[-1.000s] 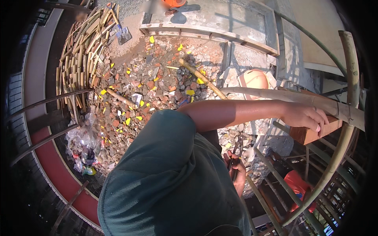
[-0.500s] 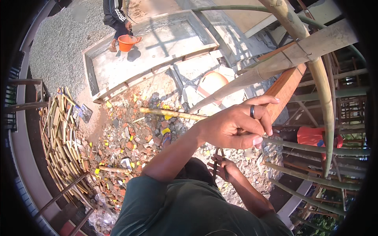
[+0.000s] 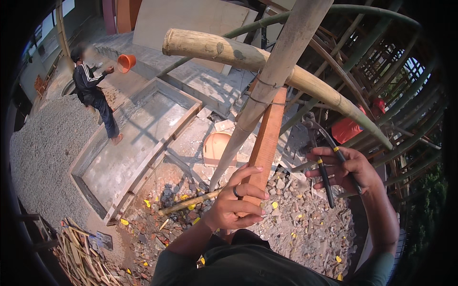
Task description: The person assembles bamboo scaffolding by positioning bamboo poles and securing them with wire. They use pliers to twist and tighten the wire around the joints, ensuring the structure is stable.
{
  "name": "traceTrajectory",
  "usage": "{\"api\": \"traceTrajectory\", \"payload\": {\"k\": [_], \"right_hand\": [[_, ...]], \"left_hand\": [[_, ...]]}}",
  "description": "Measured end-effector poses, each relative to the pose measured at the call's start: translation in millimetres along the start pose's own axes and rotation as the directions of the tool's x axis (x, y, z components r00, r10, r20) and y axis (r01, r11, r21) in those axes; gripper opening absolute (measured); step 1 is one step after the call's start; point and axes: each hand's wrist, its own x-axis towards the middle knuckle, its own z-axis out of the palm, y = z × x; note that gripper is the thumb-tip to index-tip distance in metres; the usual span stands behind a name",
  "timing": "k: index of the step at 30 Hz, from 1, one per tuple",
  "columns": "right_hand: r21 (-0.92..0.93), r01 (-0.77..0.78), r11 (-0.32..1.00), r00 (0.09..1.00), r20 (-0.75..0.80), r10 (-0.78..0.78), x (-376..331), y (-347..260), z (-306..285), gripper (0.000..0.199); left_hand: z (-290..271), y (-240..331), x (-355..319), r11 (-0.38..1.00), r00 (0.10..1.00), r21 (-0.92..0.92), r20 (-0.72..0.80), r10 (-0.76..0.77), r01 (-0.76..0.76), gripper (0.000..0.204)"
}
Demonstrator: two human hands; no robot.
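My left hand [image 3: 238,198], with a dark ring, is wrapped round the lower end of a reddish-brown wooden beam [image 3: 265,143]. At the right, my right hand [image 3: 346,169] holds a pair of pincers [image 3: 329,143] with black, yellow-banded handles, their jaws pointing up and away. Its fingers are spread across the parted handles. The beam slants up to a weathered pale bamboo pole [image 3: 281,57]. Thin wire [image 3: 267,86] loops round that pole near its crossing with a thick bamboo pole [image 3: 229,47].
Broken brick rubble [image 3: 286,205] covers the ground below me. A concrete-filled wooden frame [image 3: 138,143] and a gravel heap [image 3: 43,152] lie to the left. A person [image 3: 93,88] stands there beside an orange bucket [image 3: 126,63]. Bamboo scaffolding [image 3: 381,86] and someone in red [image 3: 347,128] are at the right.
My left hand has gone from a pinch beside the beam to a grip round it. My right hand has risen with the pincers. The view has shifted, and the bucket is now raised, away from the person's legs.
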Motion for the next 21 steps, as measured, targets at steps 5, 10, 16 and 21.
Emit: {"api": "traceTrajectory", "payload": {"k": [5,10,16,21], "right_hand": [[-0.021,-0.071,0.997,0.995,0.07,0.073,43.4,-35.2,30.2,0.06],[0.023,-0.024,0.999,1.0,-0.01,0.024,56.3,-37.1,48.6,0.054],[-0.065,-0.067,0.996,0.996,-0.066,0.063,55.8,-48.5,73.1,0.061],[-0.066,-0.074,0.995,0.996,-0.054,0.07,58.2,-55.2,81.0,0.058]], "left_hand": [[3.6,1.5,2.7,1.0,1.0,-0.015,-0.014,-0.006,0.005,0.015],[7.8,4.2,4.5,1.0,0.998,-0.019,-0.058,0.005,-0.007,0.011],[11.0,-1.1,2.8,0.999,0.996,-0.029,-0.083,0.038,-0.041,0.011],[7.8,3.8,9.3,0.999,0.994,-0.028,-0.103,0.041,-0.044,0.012]]}}
